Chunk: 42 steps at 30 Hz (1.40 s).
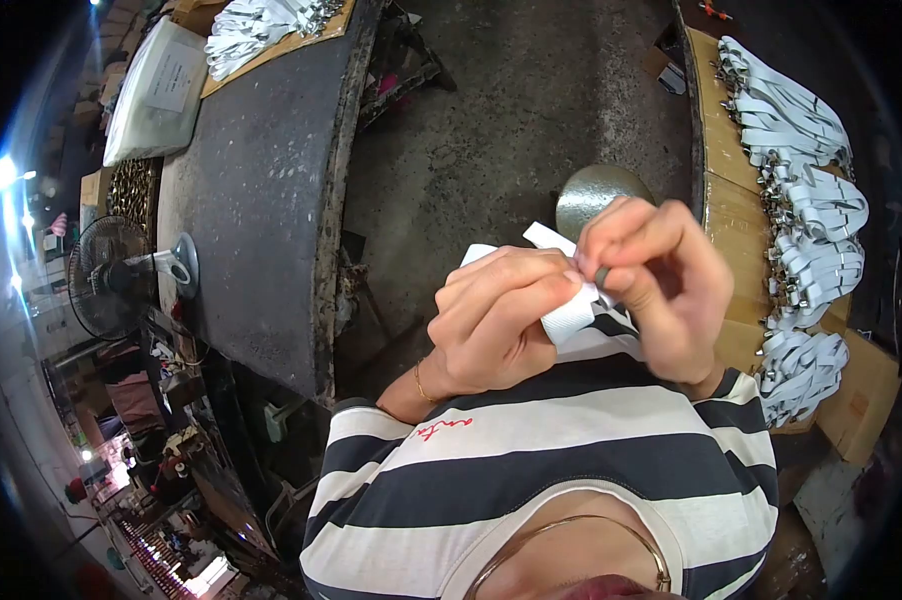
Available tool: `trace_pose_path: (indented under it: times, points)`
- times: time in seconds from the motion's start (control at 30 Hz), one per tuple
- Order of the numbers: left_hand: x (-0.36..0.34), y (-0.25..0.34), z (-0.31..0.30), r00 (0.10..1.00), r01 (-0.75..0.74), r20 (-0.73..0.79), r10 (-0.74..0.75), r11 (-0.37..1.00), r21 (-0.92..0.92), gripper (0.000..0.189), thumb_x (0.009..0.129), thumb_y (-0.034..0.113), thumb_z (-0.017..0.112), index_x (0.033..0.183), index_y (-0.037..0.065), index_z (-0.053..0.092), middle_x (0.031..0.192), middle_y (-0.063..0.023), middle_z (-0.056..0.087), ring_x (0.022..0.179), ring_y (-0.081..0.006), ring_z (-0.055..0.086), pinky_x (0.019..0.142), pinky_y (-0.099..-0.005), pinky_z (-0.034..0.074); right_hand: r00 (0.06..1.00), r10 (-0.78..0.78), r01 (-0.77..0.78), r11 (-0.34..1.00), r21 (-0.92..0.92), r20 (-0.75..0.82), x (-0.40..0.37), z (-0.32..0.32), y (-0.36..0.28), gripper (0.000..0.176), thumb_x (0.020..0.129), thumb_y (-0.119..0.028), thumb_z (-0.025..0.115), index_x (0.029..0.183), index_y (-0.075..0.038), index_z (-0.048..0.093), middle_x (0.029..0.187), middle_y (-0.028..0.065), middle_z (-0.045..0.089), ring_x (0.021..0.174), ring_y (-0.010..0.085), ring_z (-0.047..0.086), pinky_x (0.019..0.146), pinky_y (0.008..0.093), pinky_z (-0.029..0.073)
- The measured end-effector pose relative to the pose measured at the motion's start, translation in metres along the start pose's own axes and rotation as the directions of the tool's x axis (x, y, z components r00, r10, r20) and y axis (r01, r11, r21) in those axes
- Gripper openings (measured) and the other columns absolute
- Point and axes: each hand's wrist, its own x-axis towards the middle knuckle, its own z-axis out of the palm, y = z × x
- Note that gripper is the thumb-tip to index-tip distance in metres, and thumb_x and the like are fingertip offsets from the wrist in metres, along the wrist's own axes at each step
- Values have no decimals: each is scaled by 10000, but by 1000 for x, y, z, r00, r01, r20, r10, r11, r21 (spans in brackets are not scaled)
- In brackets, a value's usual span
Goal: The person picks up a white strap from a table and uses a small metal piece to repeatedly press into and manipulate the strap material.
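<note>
My left hand (501, 315) is closed round a white strap (569, 314), whose folded parts stick out above and below the fingers. Touching it on the right, my right hand (661, 280) pinches at the strap's end. A small dark piece (601, 275) shows between the right thumb and fingers; what it is cannot be made out. Both hands are held up in front of the striped shirt, close together.
A dark table (261, 200) on the left bears a fan (111, 275), a white plastic tub (161, 95) and a pile of white straps (261, 30). Bundled white straps (796, 110) lie on cardboard (731, 230) at right. A round metal stool (591, 190) stands beyond the hands.
</note>
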Motion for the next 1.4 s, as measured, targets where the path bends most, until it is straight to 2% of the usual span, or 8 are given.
trace_pose_path:
  times: [0.07,0.3,0.37,0.9,0.97,1.17,1.27,1.4]
  points:
    - [0,0,4,1000,10,-16,-9,1000,14,241,736,-90,756,930,-75,614,832,-212,663,723,-279,715,632,-363,617,990,140,-141,939,313,27,-3,-9,4,86,914,50,622,978,47,565,988,167,608,902,167,600,784,277,492]
    - [3,3,17,998,-7,-60,10,999,39,228,747,-72,755,923,-71,610,808,-208,662,706,-284,715,620,-375,622,997,11,-15,999,44,79,-2,-22,-10,92,867,59,663,926,45,595,984,185,642,869,187,629,755,293,514]
    - [2,3,18,998,-10,-56,13,999,47,232,745,-63,764,921,-68,612,806,-205,665,704,-284,715,619,-373,621,987,10,15,988,-156,159,-4,-26,-17,135,902,-65,666,924,19,563,981,208,625,949,278,614,873,411,490]
    - [-11,5,-2,997,-21,-73,29,994,103,264,731,-24,809,915,-57,623,826,-183,674,719,-290,717,635,-370,620,988,150,-139,965,221,-32,-6,5,-10,117,805,46,706,885,37,621,955,170,678,841,226,656,739,317,529]
    - [-14,5,-9,997,-8,-70,15,995,99,269,727,-22,814,916,-56,625,826,-179,675,725,-293,718,640,-371,619,992,-57,73,988,-139,115,-1,10,-5,136,770,77,705,862,37,613,904,154,675,816,256,654,724,328,529]
    - [-23,1,-36,1000,24,-16,-21,971,239,270,719,-33,817,911,-44,627,821,-168,674,732,-285,722,655,-369,616,965,-242,262,904,-339,100,3,48,15,155,776,139,663,879,45,596,858,148,644,793,237,645,683,317,519]
    - [-30,-1,-48,996,10,-86,5,985,173,265,726,-43,813,891,-32,605,862,-180,674,776,-297,726,669,-376,617,987,158,-158,959,236,18,4,64,18,79,919,96,565,968,39,540,926,141,621,869,169,628,775,301,525]
    - [-41,-4,-74,985,116,-124,-117,993,-17,311,755,-19,806,967,-24,579,931,-186,647,840,-322,720,741,-439,612,984,144,-172,905,388,102,10,77,25,92,928,7,619,976,32,545,977,176,630,909,193,625,872,338,510]
